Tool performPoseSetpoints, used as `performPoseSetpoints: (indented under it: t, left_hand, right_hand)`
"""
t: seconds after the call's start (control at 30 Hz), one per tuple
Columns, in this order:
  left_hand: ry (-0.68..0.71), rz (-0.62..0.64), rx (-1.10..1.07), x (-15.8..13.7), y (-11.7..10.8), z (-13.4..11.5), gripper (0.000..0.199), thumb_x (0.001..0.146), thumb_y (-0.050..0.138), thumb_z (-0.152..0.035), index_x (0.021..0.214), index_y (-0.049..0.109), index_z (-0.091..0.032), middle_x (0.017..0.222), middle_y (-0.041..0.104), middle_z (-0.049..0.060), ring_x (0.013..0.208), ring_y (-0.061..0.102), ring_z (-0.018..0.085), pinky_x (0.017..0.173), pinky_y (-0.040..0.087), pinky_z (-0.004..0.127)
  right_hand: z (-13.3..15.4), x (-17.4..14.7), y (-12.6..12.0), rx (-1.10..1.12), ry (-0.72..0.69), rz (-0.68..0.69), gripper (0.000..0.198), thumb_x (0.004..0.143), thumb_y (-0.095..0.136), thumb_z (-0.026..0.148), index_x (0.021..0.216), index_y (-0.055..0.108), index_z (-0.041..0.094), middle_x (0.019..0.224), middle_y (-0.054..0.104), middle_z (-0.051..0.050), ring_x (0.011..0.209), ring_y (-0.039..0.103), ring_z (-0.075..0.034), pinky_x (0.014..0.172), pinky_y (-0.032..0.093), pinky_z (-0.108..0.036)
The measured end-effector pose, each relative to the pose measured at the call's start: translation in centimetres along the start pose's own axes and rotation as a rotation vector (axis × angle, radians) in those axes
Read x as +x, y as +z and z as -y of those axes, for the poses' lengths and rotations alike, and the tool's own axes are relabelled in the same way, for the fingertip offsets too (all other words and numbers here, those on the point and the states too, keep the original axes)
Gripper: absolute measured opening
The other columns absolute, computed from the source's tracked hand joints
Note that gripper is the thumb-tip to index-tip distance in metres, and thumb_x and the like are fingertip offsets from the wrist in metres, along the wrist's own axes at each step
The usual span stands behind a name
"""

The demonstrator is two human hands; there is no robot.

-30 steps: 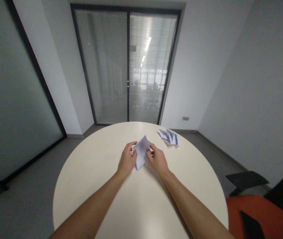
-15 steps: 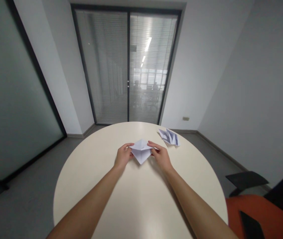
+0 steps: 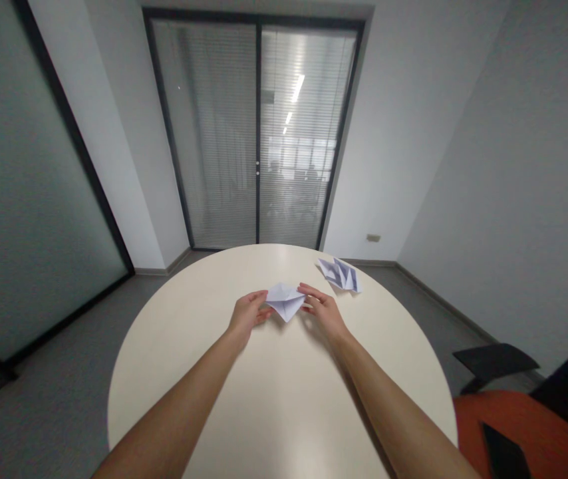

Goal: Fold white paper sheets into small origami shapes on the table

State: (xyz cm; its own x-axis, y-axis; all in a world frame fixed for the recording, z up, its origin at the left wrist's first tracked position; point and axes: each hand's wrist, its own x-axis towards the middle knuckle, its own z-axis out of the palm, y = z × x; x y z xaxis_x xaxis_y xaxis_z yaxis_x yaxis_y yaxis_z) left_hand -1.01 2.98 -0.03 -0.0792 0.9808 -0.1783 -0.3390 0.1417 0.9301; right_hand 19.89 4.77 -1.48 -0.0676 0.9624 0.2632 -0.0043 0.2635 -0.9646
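A piece of folded white paper [image 3: 285, 303], shaped like a flattened diamond with a centre crease, is between my two hands above the middle of the table. My left hand [image 3: 249, 315] has its fingertips at the paper's left corner, with the thumb side lower and somewhat apart. At the right corner, the fingers of my right hand [image 3: 322, 310] hold the paper's edge lightly. The underside of the paper is hidden. Farther back to the right lies another folded white paper piece [image 3: 340, 274], with several pointed flaps, touched by neither hand.
The round cream table [image 3: 274, 399] fills the middle of the view. To the right stands an orange chair [image 3: 513, 426] with a black armrest [image 3: 496, 360]. Glass panels with blinds [image 3: 214, 146] and white walls lie beyond the table.
The fingers of both hands have loosened and spread at the paper's corners. The paper has tilted a little, and its near point sits slightly higher and farther right.
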Motion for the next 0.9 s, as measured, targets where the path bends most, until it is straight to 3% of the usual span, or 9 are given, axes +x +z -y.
performPoseSetpoints:
  t: [0.2, 0.33, 0.47, 0.6, 0.9]
  left_hand:
    - [-0.003, -0.046, -0.065, 0.5, -0.2, 0.4, 0.018, 0.084, 0.072, -0.015, 0.101, 0.067, -0.011, 0.105, 0.074, 0.014, 0.065, 0.072, 0.012, 0.058, 0.055, 0.019]
    - [-0.004, -0.050, -0.108, 0.5, -0.1, 0.4, 0.010, 0.088, 0.068, -0.014, 0.097, 0.068, -0.011, 0.099, 0.076, 0.012, 0.067, 0.072, 0.012, 0.060, 0.056, 0.018]
    - [-0.020, 0.000, -0.183, 0.3, 0.2, 0.3, 0.006, 0.090, 0.064, -0.012, 0.094, 0.068, -0.010, 0.094, 0.076, 0.012, 0.071, 0.072, 0.012, 0.065, 0.057, 0.019]
    - [-0.038, 0.038, -0.256, 0.1, 0.4, 0.3, 0.006, 0.090, 0.063, -0.009, 0.092, 0.068, -0.010, 0.093, 0.075, 0.011, 0.073, 0.072, 0.012, 0.068, 0.058, 0.019]
    - [-0.062, 0.070, -0.249, 0.3, 0.7, 0.5, 0.008, 0.090, 0.063, -0.009, 0.094, 0.069, -0.010, 0.103, 0.075, 0.014, 0.076, 0.073, 0.014, 0.069, 0.058, 0.021]
  right_hand:
    - [0.5, -0.9, 0.0, -0.414, -0.296, 0.054, 0.050, 0.090, 0.060, 0.047, 0.135, 0.061, 0.028, 0.149, 0.051, -0.009, 0.140, 0.043, -0.027, 0.119, 0.029, -0.052]
    - [1.5, -1.8, 0.2, -0.600, -0.510, 0.207, 0.075, 0.082, 0.073, 0.048, 0.149, 0.044, 0.030, 0.155, 0.041, -0.009, 0.145, 0.033, -0.028, 0.120, 0.027, -0.052]
    - [1.9, -2.1, 0.7, -0.692, -0.581, 0.249, 0.088, 0.076, 0.080, 0.046, 0.152, 0.037, 0.027, 0.154, 0.042, -0.012, 0.144, 0.033, -0.030, 0.119, 0.028, -0.053]
    - [1.7, -1.9, 1.1, -0.699, -0.609, 0.166, 0.080, 0.079, 0.077, 0.036, 0.148, 0.040, 0.025, 0.149, 0.046, -0.014, 0.140, 0.038, -0.030, 0.117, 0.031, -0.053]
    - [1.1, -1.1, 0.1, -0.712, -0.670, 0.064, 0.038, 0.087, 0.063, 0.017, 0.124, 0.059, 0.024, 0.131, 0.060, -0.011, 0.127, 0.050, -0.026, 0.110, 0.040, -0.050]
